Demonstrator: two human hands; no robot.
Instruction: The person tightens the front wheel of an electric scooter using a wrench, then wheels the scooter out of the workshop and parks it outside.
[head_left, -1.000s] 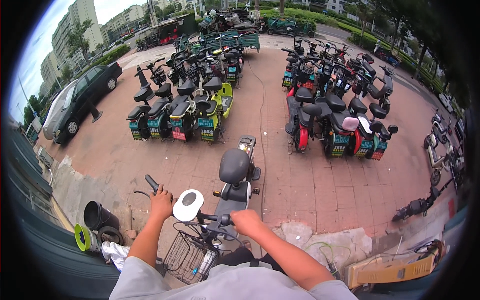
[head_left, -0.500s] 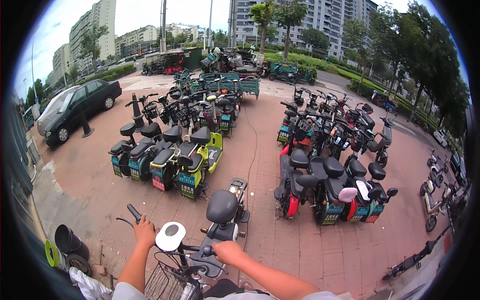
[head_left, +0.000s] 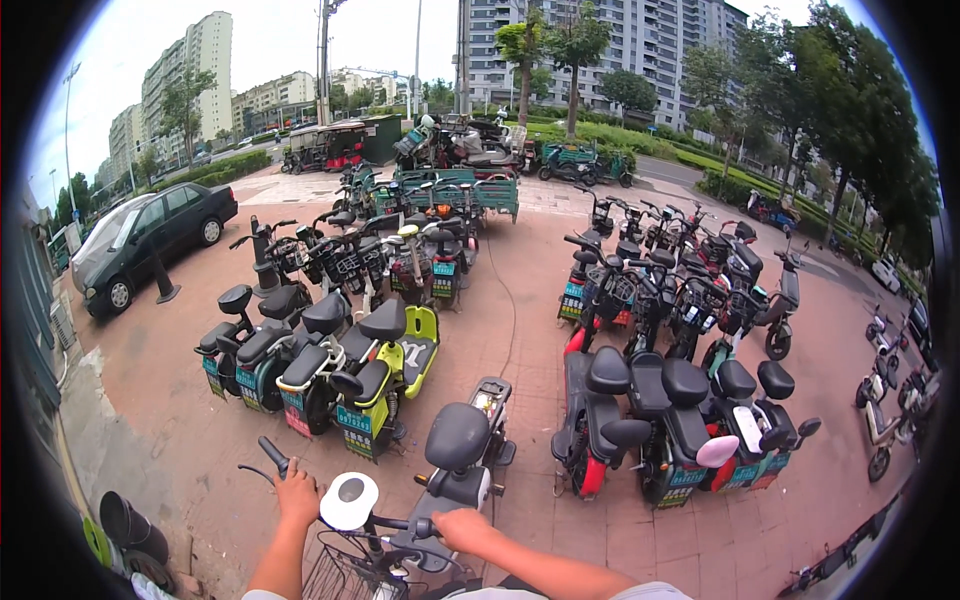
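Both my hands are on the handlebar of an electric bike that faces me, its black seat (head_left: 458, 436) and rear rack (head_left: 488, 399) pointing away. My left hand (head_left: 297, 492) is closed near the inner end of the black left grip (head_left: 272, 455), whose outer end sticks out past my fingers. A brake lever runs beside that grip. My right hand (head_left: 458, 528) wraps round the other end of the bar. Between them sits a white rounded headlight housing (head_left: 349, 503) with a dark centre. Below it is a black wire basket (head_left: 340, 575), partly cut off by the lower edge.
Parked electric bikes stand in a left row (head_left: 325, 360) and a right row (head_left: 650, 400), with red paving (head_left: 525, 330) between. A cable (head_left: 512, 310) lies on it. A green cargo tricycle (head_left: 480, 192) is beyond, a dark car (head_left: 160, 235) far left, and black buckets (head_left: 130, 525) near left.
The parked rows appear closer and larger, and the buckets have shifted down toward the lower left edge. My hands keep their hold on the handlebar, and the bike has moved forward with me.
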